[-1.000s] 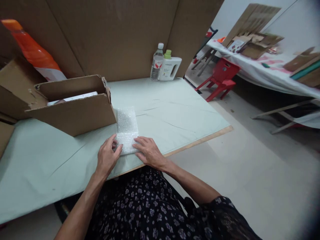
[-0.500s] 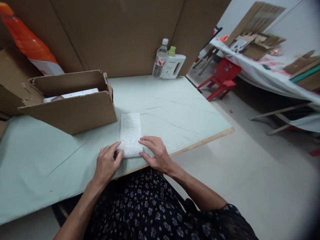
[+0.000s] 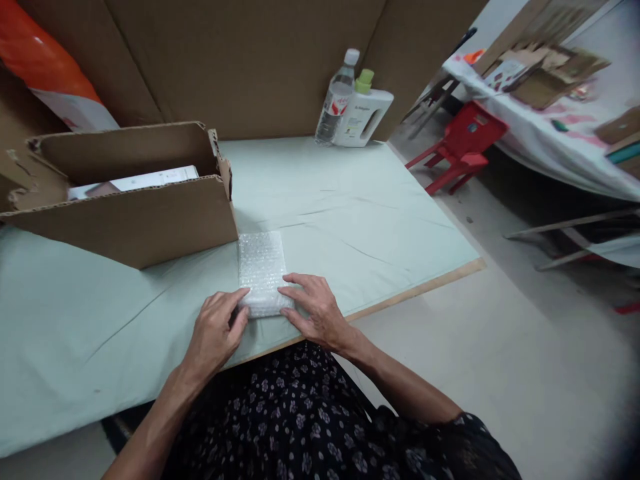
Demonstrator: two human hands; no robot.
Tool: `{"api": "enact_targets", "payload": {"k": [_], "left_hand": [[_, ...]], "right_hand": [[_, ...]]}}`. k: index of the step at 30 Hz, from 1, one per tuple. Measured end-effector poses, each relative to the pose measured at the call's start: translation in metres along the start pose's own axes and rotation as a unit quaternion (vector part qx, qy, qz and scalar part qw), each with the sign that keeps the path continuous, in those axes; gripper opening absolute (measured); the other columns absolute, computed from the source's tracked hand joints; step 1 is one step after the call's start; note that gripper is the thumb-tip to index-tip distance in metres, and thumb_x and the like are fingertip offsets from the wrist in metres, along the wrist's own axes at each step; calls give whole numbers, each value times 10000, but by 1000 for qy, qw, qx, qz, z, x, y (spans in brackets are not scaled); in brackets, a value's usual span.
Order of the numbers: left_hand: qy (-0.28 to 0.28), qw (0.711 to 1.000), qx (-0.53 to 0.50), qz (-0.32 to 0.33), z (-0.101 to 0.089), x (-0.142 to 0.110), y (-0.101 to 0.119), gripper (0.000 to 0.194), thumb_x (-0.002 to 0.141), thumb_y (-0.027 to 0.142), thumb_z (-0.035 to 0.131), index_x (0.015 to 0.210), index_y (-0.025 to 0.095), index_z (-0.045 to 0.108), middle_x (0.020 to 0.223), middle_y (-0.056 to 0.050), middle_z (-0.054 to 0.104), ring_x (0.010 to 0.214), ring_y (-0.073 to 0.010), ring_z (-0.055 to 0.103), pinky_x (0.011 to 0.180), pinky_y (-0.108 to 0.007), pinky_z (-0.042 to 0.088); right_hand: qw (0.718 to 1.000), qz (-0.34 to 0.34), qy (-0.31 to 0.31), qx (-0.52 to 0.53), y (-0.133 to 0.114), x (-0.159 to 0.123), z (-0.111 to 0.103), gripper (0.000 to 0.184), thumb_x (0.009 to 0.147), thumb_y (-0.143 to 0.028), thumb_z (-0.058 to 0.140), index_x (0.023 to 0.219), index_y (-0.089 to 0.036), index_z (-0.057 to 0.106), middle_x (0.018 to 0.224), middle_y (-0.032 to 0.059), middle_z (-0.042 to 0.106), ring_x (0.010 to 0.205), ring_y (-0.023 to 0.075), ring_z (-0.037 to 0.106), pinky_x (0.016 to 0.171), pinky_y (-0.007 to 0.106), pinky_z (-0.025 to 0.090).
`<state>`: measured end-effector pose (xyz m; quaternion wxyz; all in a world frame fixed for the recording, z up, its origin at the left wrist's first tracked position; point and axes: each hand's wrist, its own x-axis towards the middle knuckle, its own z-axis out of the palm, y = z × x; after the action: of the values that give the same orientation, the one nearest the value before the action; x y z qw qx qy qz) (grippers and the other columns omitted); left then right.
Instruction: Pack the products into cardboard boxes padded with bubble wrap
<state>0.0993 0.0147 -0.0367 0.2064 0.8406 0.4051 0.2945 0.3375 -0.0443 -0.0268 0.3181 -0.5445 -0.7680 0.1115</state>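
A flat packet wrapped in clear bubble wrap (image 3: 261, 268) lies on the pale green table cover (image 3: 350, 220), close to the near edge. My left hand (image 3: 216, 330) rests at the packet's near left corner, fingers curled and touching the wrap. On the near right corner lies my right hand (image 3: 315, 311), its fingers spread flat on the wrap and the cover. Just behind the packet stands an open cardboard box (image 3: 125, 193) with a white flat item inside.
A water bottle (image 3: 339, 99) and a white jug with a green cap (image 3: 364, 110) stand at the back right against tall cardboard sheets. An orange and white bag (image 3: 47, 73) leans at the far left. Off the table are a red plastic chair (image 3: 463, 137) and another cluttered table (image 3: 550, 140).
The far end of the bubble wrap, raised a second ago, now lies flat and the packet looks shorter. Both hands stay at its near end. The view has shifted slightly.
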Motion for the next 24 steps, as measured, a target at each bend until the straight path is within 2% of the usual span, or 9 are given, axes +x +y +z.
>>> {"api": "enact_targets", "payload": {"k": [3, 6, 10, 12, 15, 17, 20, 22, 24], "left_hand": [[35, 999, 33, -12, 5, 7, -2, 311, 965, 297, 553, 1233, 185, 664, 1086, -102, 715, 1000, -252, 658, 912, -409, 521], [20, 999, 17, 34, 4, 4, 2, 346, 946, 275, 590, 1283, 204, 629, 1246, -122, 673, 1156, -277, 624, 989, -441, 502], [-30, 997, -30, 58, -4, -7, 9, 343, 958, 165, 529, 1286, 227, 611, 1076, -70, 724, 1006, -232, 656, 906, -405, 516], [-35, 998, -28, 41, -6, -8, 9, 326, 969, 184, 525, 1281, 222, 610, 1026, -61, 727, 946, -222, 655, 858, -387, 519], [-19, 1000, 9, 22, -3, -2, 7, 296, 978, 236, 536, 1259, 204, 622, 999, -64, 721, 919, -225, 646, 829, -380, 512], [7, 999, 37, 2, 1, 4, 5, 299, 980, 260, 541, 1257, 192, 630, 1055, -87, 711, 963, -240, 646, 860, -395, 514], [46, 997, 38, -41, 3, 7, 6, 326, 977, 324, 555, 1262, 189, 637, 1143, -114, 682, 1055, -261, 645, 934, -422, 525], [68, 994, 3, -88, 1, 3, 9, 375, 957, 371, 588, 1279, 183, 628, 1149, -112, 673, 1052, -257, 652, 948, -425, 542], [91, 977, -70, -178, -2, -5, 13, 445, 925, 405, 627, 1310, 181, 606, 1135, -103, 673, 1001, -239, 669, 922, -417, 567]], "right_hand": [[998, -28, -37, -40, 1, 3, 2, 330, 959, -327, 653, 1268, -211, 654, 1323, 138, 662, 1197, 296, 589, 988, 471, 428], [999, -16, -49, -15, 2, 6, 5, 243, 986, -267, 612, 1210, -210, 686, 1159, 97, 741, 1084, 256, 638, 953, 444, 431], [994, 26, -61, 85, 4, 5, 5, 212, 991, -298, 621, 1167, -217, 708, 981, 45, 781, 915, 206, 679, 909, 394, 470], [994, 25, -59, 90, 3, 5, 2, 241, 996, -303, 613, 1206, -210, 686, 1051, 64, 773, 969, 214, 682, 914, 393, 478], [1000, 3, -15, 19, 2, 6, -2, 309, 987, -334, 620, 1261, -193, 645, 1285, 138, 688, 1134, 259, 632, 949, 430, 460], [998, -34, -34, -30, 1, 9, -1, 351, 964, -377, 651, 1266, -199, 639, 1359, 151, 643, 1190, 289, 593, 968, 458, 439], [993, -66, -77, -63, 2, 17, 7, 286, 979, -340, 627, 1232, -210, 658, 1282, 112, 699, 1147, 281, 609, 948, 450, 431], [997, -45, -49, -49, 5, 23, 15, 221, 1001, -292, 587, 1177, -197, 682, 1168, 92, 750, 1053, 252, 646, 904, 420, 442], [1000, -2, -4, -4, 8, 27, 21, 208, 1008, -289, 579, 1135, -179, 700, 1075, 86, 777, 965, 228, 674, 868, 394, 460]]}}
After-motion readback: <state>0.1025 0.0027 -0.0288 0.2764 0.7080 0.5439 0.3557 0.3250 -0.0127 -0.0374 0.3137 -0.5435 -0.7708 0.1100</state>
